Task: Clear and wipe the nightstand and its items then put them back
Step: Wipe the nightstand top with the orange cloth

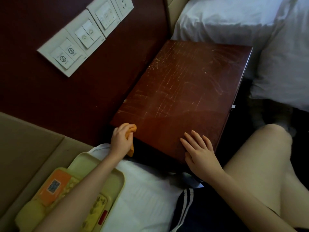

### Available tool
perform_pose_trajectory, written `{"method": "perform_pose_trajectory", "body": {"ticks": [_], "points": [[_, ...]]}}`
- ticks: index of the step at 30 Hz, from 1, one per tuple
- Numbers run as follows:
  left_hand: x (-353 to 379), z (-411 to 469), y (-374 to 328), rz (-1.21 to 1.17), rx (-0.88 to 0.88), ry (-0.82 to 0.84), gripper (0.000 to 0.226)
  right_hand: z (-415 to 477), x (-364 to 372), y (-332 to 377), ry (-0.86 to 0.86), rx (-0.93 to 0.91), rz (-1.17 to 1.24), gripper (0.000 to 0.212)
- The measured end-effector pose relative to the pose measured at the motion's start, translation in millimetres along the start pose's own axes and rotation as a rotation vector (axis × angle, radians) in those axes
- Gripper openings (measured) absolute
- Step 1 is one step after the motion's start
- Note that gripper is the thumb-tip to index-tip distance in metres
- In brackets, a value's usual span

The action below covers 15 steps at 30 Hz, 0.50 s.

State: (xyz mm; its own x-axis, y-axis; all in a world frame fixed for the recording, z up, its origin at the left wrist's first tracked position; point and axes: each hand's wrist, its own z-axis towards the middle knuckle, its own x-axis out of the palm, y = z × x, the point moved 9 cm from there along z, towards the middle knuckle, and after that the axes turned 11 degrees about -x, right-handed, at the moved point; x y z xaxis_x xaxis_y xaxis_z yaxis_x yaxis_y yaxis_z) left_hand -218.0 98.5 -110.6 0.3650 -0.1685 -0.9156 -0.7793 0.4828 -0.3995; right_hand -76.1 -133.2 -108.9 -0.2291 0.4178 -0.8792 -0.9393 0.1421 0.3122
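Observation:
The nightstand (184, 84) has a dark reddish-brown top with many pale scratches and nothing standing on it. My left hand (119, 141) grips an orange cloth (131, 128) at the top's near left corner, with part of the cloth hanging down past the edge. My right hand (199, 151) lies flat with straight fingers on the near edge of the top. A pale yellow tray (117, 180) sits on the white bedding at lower left, under my left forearm, and holds an orange box (55, 185) and other small yellowish items.
A row of white wall switches (80, 37) is mounted on the dark red panel behind the nightstand. White bedding (234, 20) lies beyond and right of it. My bare knee (260, 164) is at the right, close to the nightstand's near right corner.

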Motion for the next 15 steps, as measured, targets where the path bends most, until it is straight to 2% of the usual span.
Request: {"method": "perform_pose_trajectory", "body": {"ticks": [3, 8, 10, 12, 15], "points": [[-6.2, 10.4, 7.4, 0.001, -0.035, 0.003, 0.024, -1.1, -0.2, -0.9, 0.006, 0.003, 0.000, 0.056], [-32.2, 45.7, 47.3, -0.100, -0.412, -0.125, 0.022, -1.3, -3.1, -2.0, 0.024, 0.015, -0.016, 0.056], [-31.7, 49.7, 49.3, -0.086, -0.485, -0.125, 0.022, -1.3, -3.4, -3.2, 0.033, 0.022, -0.014, 0.056], [-28.1, 45.1, 40.1, -0.085, -0.439, -0.119, 0.023, -0.8, -3.2, -3.1, 0.043, 0.025, -0.008, 0.056], [-19.1, 27.5, 15.3, -0.055, -0.241, -0.091, 0.023, -0.3, -3.1, -0.4, 0.048, 0.013, 0.007, 0.057]]}}
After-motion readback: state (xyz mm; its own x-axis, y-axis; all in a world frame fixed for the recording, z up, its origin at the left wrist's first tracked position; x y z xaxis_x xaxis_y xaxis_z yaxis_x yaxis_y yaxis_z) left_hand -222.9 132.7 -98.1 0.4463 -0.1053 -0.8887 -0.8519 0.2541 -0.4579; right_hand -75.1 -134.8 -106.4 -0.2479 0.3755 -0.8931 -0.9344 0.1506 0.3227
